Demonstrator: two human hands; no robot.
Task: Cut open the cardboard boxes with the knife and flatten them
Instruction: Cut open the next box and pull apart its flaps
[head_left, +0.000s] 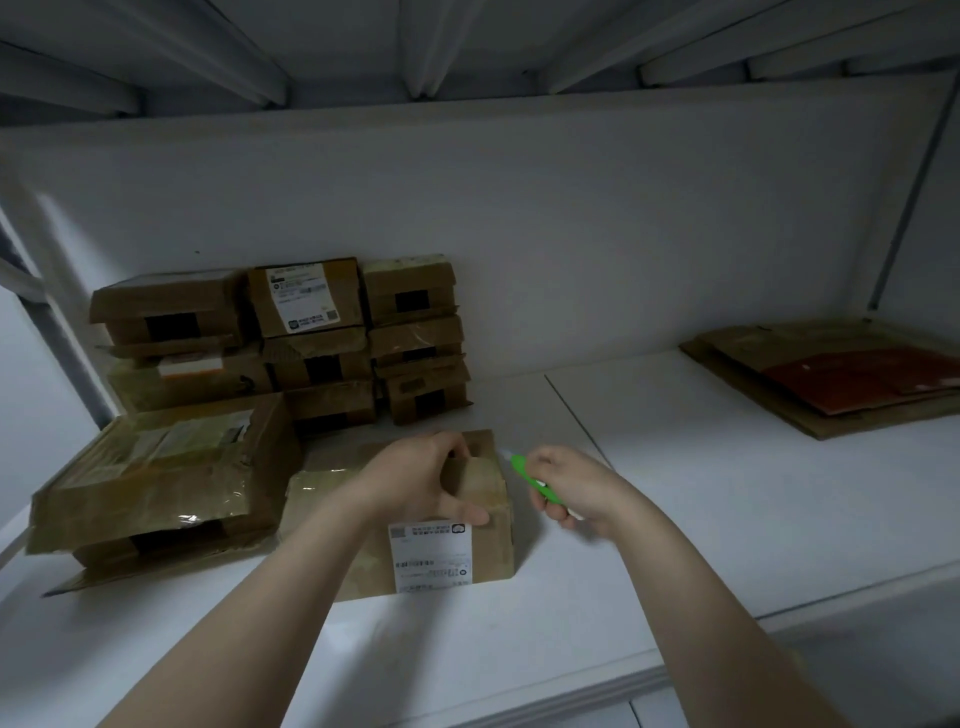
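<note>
Okay, current state. Your left grip (421, 483) is clamped on the small cardboard box (493, 551), lower centre of frame: fingers curled over its far top edge, thumb down on the near side, just above the white shipping label (431, 558). The box sits flat on the white counter (675, 493), label facing you.

Your right grip (571, 488) is wrapped round the green knife (530, 480), just right of the box. The knife tip points up-left at the box's far right corner. It's very close, but I can't tell whether it touches the cardboard, and the blade end is too blurred to read.

Left of the small box, touching or nearly so, a bigger taped box (166, 467) lies tilted on top of other cardboard. Behind both, left of centre and against the white back wall (519, 208), is a stack of closed boxes (311, 332), three columns, about three high, taped, one with a label on top.

At the right edge of frame, well apart from your hands, a pile of flattened cardboard (810, 421) lies on the counter with a red sheet (857, 379) on top. A seam (576, 415) in the counter runs diagonally between the two areas.
</note>
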